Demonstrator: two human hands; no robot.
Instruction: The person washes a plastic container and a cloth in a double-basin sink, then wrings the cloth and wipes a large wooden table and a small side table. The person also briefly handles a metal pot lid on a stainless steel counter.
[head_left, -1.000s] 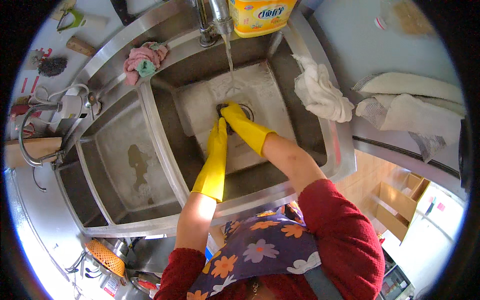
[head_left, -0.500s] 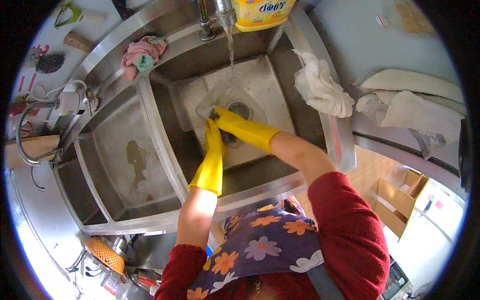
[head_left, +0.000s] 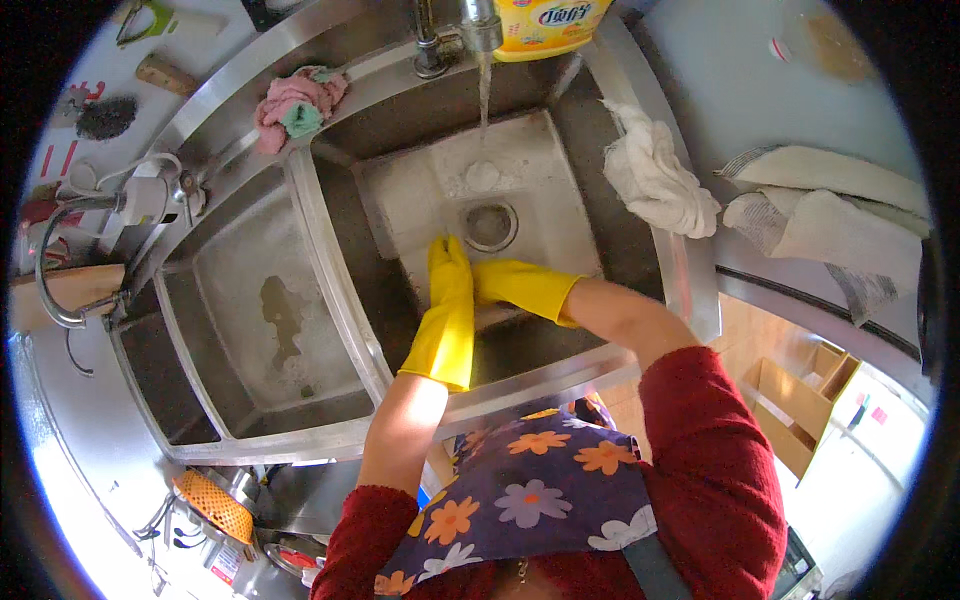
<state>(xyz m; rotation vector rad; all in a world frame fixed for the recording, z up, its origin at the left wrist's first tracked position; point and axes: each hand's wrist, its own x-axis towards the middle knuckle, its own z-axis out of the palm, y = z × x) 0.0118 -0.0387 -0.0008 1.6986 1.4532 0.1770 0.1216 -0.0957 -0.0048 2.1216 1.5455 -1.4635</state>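
left hand yellow glove, flat and open on right sink basin floor | right hand gloved, touching left, grip unclear | both just below drain | tap water running | white cloth on rim

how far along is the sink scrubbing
Done: the left basin looks empty apart from a dark smear. In hand: the left hand and right hand, in yellow gloves, press on the right basin floor beside the drain, with the tap running. Left: suds still to rinse.
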